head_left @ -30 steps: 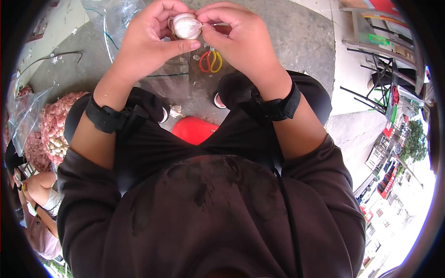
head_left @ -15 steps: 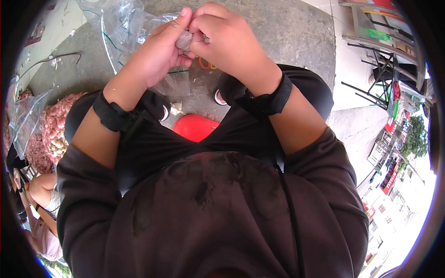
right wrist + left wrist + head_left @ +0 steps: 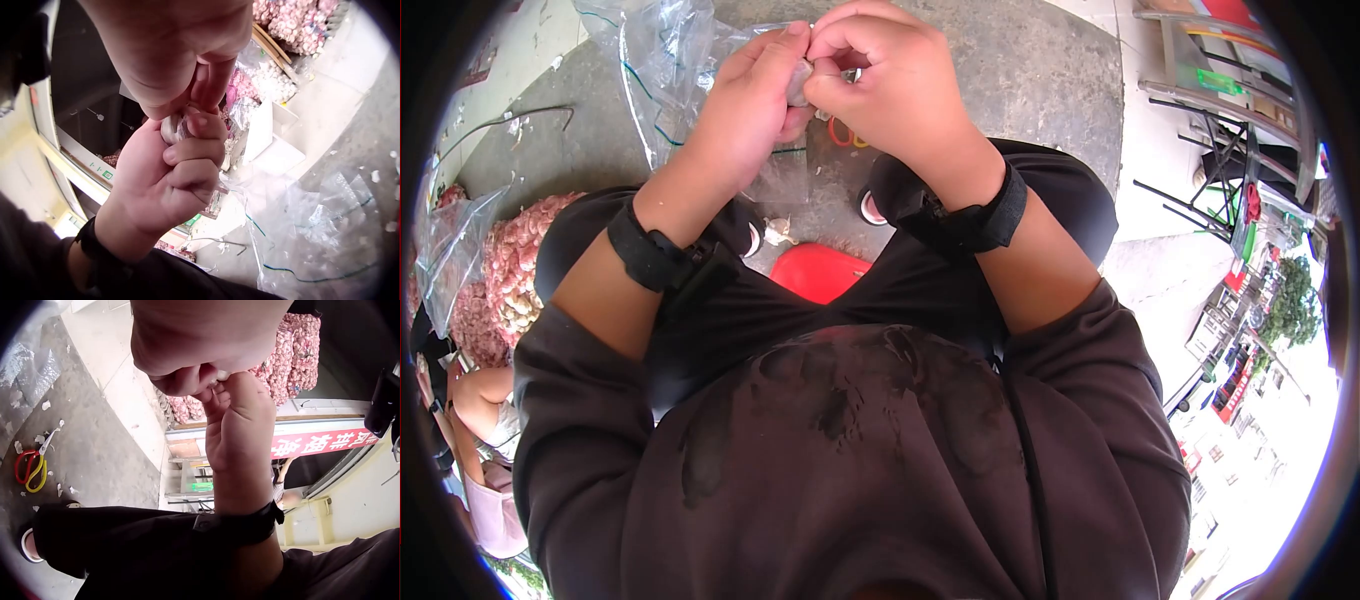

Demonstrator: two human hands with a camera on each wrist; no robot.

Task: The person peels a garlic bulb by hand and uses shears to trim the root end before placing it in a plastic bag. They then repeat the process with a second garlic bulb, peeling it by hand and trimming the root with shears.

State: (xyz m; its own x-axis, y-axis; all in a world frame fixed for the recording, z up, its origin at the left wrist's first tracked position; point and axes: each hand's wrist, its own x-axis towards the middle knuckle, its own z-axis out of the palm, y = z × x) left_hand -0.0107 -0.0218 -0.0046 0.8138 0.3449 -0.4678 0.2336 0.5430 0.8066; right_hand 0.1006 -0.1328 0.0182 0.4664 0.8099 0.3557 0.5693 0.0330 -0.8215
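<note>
My left hand (image 3: 745,115) wraps its curled fingers round a garlic bulb (image 3: 172,129), with the thumb pointing up along it. The bulb's pale, purplish skin shows between the two hands, and most of it is covered. From the other side my right hand (image 3: 900,85) pinches at the bulb with thumb and forefinger. In the left wrist view only a small white bit of garlic (image 3: 222,375) peeks out beneath the fingers. Scissors (image 3: 34,467) with one red and one yellow handle lie on the concrete floor below the hands.
Clear plastic bags (image 3: 665,70) spread over the floor at the upper left. Pink mesh sacks of garlic (image 3: 520,265) stand beside the left knee. A red stool (image 3: 815,273) shows between the legs, near a loose garlic bulb (image 3: 778,232). Skin scraps dot the floor.
The left hand has turned, thumb now upward, so the bulb that showed plainly is mostly covered. The right hand has come in over it, and both hands now hide most of the scissors.
</note>
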